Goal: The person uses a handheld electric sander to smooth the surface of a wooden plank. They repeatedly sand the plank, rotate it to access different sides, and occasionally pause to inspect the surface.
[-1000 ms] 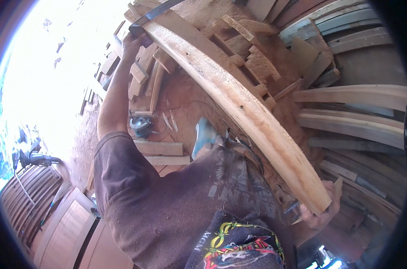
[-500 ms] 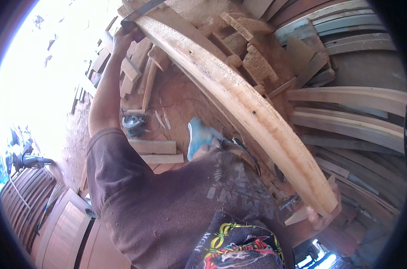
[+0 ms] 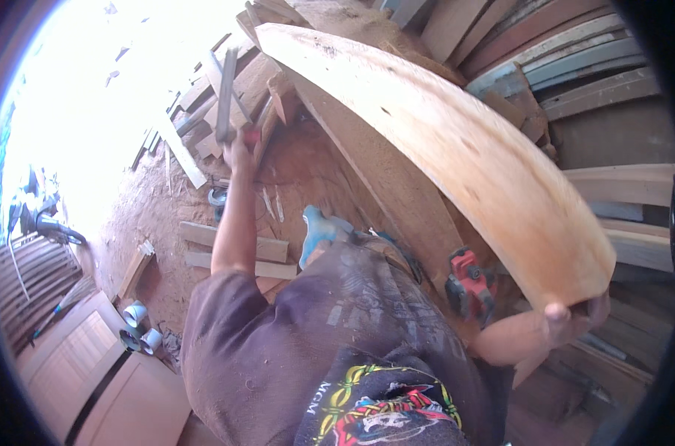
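Above the sawdusty floor (image 3: 300, 175), the curved wooden beam (image 3: 441, 141) slants away from me, its near end held in my right grip (image 3: 571, 320). My flat metal tool (image 3: 226, 97) has left its far end, clasped in my left grip (image 3: 238, 152); only the right steadies the wood.

The floor (image 3: 300, 163) below you was brown and dusty. Two short boards (image 3: 200, 236) lay side by side on it, near messy wood scraps (image 3: 198, 92).
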`<state>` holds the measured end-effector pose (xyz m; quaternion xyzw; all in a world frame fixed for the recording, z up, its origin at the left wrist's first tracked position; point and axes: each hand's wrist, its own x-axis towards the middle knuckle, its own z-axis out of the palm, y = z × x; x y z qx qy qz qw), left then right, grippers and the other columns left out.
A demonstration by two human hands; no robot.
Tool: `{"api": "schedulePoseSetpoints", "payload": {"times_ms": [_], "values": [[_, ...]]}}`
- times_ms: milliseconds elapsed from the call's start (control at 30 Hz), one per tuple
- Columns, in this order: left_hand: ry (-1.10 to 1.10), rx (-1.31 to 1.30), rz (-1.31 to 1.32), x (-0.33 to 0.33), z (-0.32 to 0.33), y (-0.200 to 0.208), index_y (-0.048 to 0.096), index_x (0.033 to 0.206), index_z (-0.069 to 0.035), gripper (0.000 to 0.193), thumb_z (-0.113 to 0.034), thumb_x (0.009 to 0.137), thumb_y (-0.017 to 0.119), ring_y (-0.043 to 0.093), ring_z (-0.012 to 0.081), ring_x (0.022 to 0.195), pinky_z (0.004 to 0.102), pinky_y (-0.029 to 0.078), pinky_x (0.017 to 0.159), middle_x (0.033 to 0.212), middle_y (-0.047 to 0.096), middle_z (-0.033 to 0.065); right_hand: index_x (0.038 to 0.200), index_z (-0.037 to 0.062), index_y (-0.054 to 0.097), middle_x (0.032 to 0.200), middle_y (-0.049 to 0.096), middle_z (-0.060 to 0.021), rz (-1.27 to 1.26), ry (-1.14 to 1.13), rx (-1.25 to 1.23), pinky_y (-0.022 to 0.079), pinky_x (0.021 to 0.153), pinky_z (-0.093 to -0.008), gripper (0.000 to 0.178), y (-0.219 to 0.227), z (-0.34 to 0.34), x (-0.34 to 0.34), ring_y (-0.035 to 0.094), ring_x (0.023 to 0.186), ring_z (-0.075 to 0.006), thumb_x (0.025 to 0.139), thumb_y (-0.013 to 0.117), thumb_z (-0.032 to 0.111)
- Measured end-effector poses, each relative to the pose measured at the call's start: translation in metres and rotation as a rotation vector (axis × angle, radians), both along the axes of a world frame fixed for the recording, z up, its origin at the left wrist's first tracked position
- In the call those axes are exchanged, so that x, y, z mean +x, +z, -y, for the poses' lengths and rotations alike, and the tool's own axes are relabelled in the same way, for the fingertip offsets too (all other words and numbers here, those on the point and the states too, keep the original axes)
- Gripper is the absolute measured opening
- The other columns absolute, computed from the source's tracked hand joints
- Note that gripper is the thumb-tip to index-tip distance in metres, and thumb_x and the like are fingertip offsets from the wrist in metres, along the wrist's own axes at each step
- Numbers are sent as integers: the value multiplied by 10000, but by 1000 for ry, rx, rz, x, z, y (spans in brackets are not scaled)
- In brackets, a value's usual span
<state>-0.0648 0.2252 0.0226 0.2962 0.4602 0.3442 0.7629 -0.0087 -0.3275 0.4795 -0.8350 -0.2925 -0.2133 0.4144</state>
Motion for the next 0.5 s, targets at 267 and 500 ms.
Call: {"api": "schedulePoseSetpoints", "payload": {"times_ms": [267,500], "values": [[470,-426,-538,-246,168,-117,615,1226,-41,272,-146,1004,733,733,230,886,442,670,755,1094,710,98,1178,-104,714,1109,741,-189,-167,216,211,548,906,-395,730,18,-87,29,707,1010,-266,748,956,434],[580,-627,-557,-316,233,-106,646,1215,-12,256,-78,983,732,758,264,933,459,675,762,1082,726,119,1114,-14,781,905,766,-36,-133,465,336,531,749,-242,454,6,-97,36,704,833,-104,772,986,203]]}}
